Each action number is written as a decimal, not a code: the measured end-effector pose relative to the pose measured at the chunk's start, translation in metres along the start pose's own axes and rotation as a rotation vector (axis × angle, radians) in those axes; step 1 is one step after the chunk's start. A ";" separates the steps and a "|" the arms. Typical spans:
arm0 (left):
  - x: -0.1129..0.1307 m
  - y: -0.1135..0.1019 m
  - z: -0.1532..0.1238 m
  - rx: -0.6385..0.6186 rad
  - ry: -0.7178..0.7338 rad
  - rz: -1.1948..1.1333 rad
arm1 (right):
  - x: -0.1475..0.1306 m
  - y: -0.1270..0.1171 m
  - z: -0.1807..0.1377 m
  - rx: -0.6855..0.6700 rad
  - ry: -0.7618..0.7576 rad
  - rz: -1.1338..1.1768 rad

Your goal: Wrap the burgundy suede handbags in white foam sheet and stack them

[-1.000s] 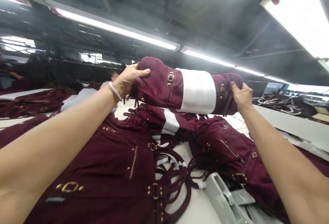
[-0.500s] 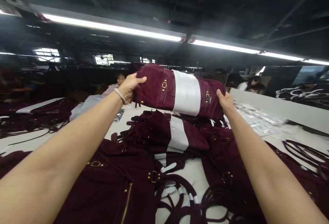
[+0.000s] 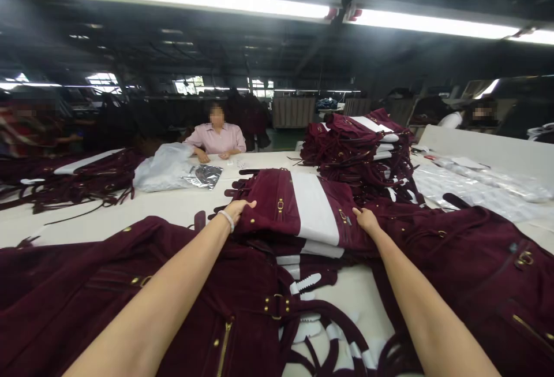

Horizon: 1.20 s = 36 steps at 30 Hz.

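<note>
A folded maroon suede bundle (image 3: 298, 204) with a white paper band round its middle lies on top of a small stack of like bundles on the white table (image 3: 164, 206). My left hand (image 3: 239, 209) rests on its left end, fingers curled over the edge. My right hand (image 3: 366, 220) presses its right end, fingers on the suede. Both arms are stretched forward over more maroon pieces with gold buckles and zips.
A taller pile of banded maroon bundles (image 3: 363, 143) stands behind to the right. A person in a pink shirt (image 3: 216, 137) sits across the table beside clear plastic bags (image 3: 167, 172). Loose maroon straps (image 3: 320, 331) and suede pieces (image 3: 476, 261) cover the near table. More plastic bags (image 3: 471, 189) lie at right.
The banded bundle, held up in the air by both hands before, has come down onto the stack on the table. The view has dropped with it.
</note>
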<state>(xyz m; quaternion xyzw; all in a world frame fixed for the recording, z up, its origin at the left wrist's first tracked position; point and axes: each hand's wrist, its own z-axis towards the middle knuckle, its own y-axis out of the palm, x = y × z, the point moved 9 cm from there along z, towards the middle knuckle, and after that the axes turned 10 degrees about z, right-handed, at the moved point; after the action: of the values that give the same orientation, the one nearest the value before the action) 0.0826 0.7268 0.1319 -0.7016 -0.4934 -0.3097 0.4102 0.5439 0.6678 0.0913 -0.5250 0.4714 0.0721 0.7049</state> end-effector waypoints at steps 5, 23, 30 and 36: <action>0.021 -0.011 -0.010 0.083 0.091 0.137 | -0.009 -0.023 -0.014 0.012 0.125 -0.137; -0.111 -0.245 -0.303 0.517 0.350 1.102 | -0.055 0.091 -0.400 -0.451 -0.697 0.322; -0.143 -0.248 -0.328 0.523 0.411 0.931 | -0.047 0.130 -0.445 -0.376 -0.504 0.293; -0.159 -0.260 -0.320 0.434 0.396 0.573 | -0.017 0.117 -0.438 -0.248 -0.260 0.194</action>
<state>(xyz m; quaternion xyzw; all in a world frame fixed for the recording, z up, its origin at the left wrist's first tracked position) -0.2241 0.4209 0.2201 -0.6347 -0.2433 -0.2005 0.7055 0.2069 0.3721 0.0235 -0.5464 0.4124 0.2641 0.6795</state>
